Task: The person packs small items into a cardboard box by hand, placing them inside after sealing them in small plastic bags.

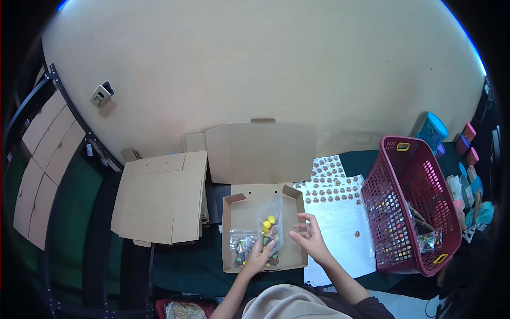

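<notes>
An open cardboard box [239, 210] stands in front of me with its lid raised toward the wall. My left hand [258, 256] grips a clear plastic bag [276, 226] of yellow, green and brown pieces, held upright over the box. To the right of that bag, my right hand [311, 239] is open, fingers apart and slightly curled, above the box's right edge. Another clear bag [241, 247] with small dark and coloured items lies in the left part of the box.
Flattened cardboard boxes [159, 196] are stacked at the left. White sheets with round stickers [340, 234] lie right of the box, beside a maroon basket [390, 212] holding packets. Closed boxes [37, 170] sit far left. A red container [159, 305] is at the bottom.
</notes>
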Demonstrator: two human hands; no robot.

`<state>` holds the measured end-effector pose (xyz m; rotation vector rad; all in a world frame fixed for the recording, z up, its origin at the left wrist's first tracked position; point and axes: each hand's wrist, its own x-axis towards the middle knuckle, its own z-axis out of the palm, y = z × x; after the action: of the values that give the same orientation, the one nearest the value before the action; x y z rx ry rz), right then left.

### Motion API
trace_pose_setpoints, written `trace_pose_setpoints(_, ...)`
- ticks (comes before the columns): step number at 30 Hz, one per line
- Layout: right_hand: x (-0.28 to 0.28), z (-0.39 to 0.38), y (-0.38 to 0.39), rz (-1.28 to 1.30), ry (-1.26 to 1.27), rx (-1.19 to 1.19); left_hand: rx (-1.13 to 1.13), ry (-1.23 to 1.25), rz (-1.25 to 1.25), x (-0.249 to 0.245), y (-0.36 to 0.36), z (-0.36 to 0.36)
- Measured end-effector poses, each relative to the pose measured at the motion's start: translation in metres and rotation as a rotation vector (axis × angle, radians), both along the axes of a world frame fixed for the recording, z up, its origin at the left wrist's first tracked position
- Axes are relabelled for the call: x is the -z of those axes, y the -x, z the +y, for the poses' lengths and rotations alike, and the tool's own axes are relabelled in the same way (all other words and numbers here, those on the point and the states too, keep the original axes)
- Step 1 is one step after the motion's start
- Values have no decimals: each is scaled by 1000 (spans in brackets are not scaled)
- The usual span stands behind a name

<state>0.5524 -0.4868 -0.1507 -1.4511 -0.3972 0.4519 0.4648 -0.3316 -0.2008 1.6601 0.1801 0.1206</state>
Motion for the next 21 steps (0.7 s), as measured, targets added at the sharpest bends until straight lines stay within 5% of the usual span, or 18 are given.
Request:
trace_pose_setpoints(2, 14, -4, 3, 44, 17, -77, -39, 455, -65, -2, 2, -7)
trace_pose_setpoints(7, 18, -10, 15, 301, 45, -309, -11, 614, 157, 1, 7, -8)
trace_pose_setpoints(10, 37, -12, 15, 393, -26, -183, 44, 889, 218, -7, 3, -10)
trace_pose_setpoints(18, 58, -7, 27, 764, 11, -239, 316, 1146, 385, 24, 8, -12)
trace_pose_setpoints(21, 59, -6, 26, 743, -33, -238, 215, 994, 466, 32, 14, -21)
